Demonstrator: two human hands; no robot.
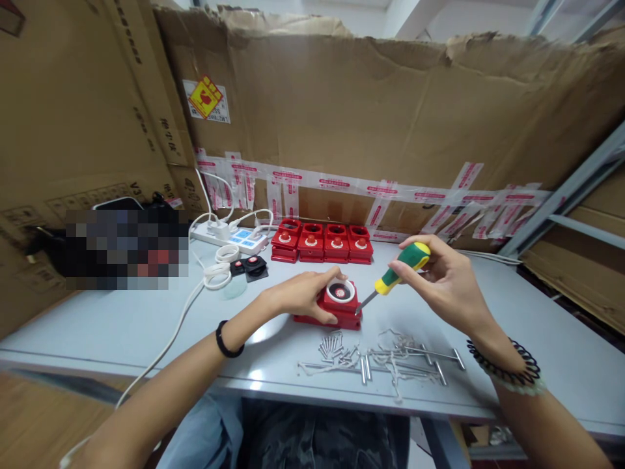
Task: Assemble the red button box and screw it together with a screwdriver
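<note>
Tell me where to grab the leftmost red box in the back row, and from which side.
Best taken from above, fingers across its front and back walls. The leftmost red box sits touching the next red box on its right, so that side gives no room. Its left side is free, but the white power strip lies close by. Top and front look clear.

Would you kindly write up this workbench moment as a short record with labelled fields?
Left hand: left hand steadies the red box on the table, fingers on its top and near side.
Right hand: right hand holds the green and yellow screwdriver, tip at the box's right front corner.
Box top: white ring around a dark centre.
In front: loose metal screws and long pins beside them.
Behind: row of four red units along the cardboard wall.
Left of row: white power strip, two small black parts, white cable.
</note>
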